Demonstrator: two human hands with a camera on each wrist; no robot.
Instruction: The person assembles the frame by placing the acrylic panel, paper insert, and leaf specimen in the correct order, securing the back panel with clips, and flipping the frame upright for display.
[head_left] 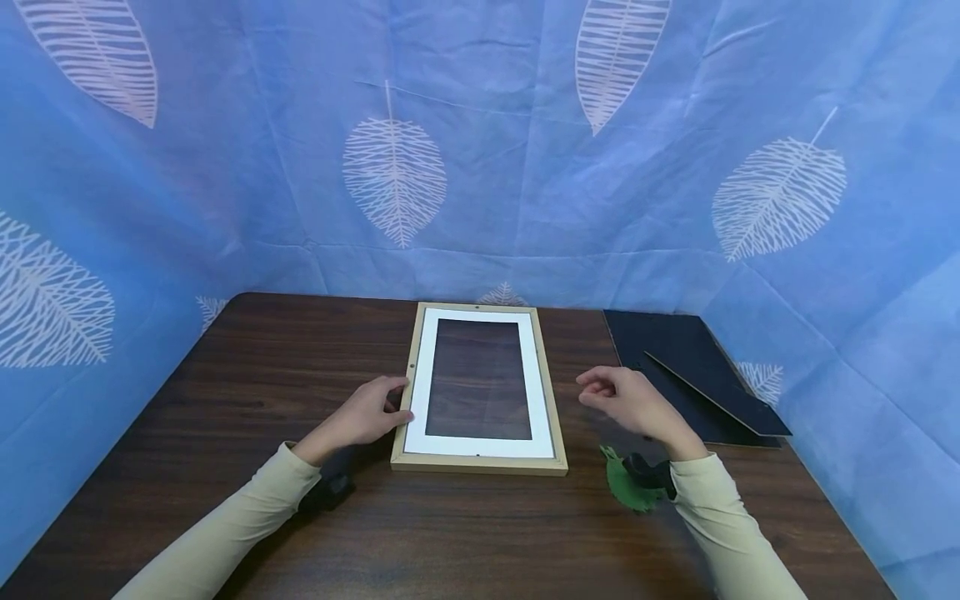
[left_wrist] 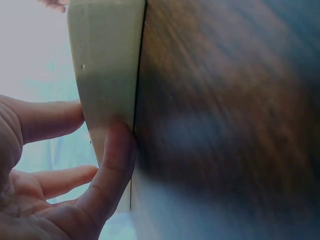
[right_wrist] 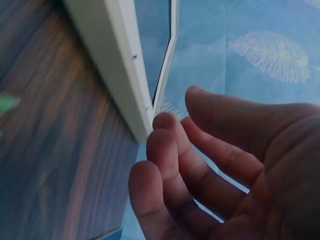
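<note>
A light wooden picture frame (head_left: 477,468) lies on the dark table, a white mat (head_left: 480,447) inside it and the tabletop showing through its middle. My left hand (head_left: 369,410) holds the frame's left edge. In the left wrist view its thumb (left_wrist: 55,120) touches the top of the wooden side, while a finger (left_wrist: 119,147) lies against the outer face. My right hand (head_left: 628,402) hovers to the right of the frame with loosely curled fingers and nothing in them. From the right wrist view, its fingertips (right_wrist: 162,147) are apart from the frame (right_wrist: 112,55).
Two black boards lie at the right of the table, the upper board (head_left: 712,375) tilted over the lower board (head_left: 652,333). A green leaf-shaped piece (head_left: 626,487) is partly hidden by my right wrist strap (head_left: 651,475). Blue leaf-patterned cloth (head_left: 480,167) hangs behind.
</note>
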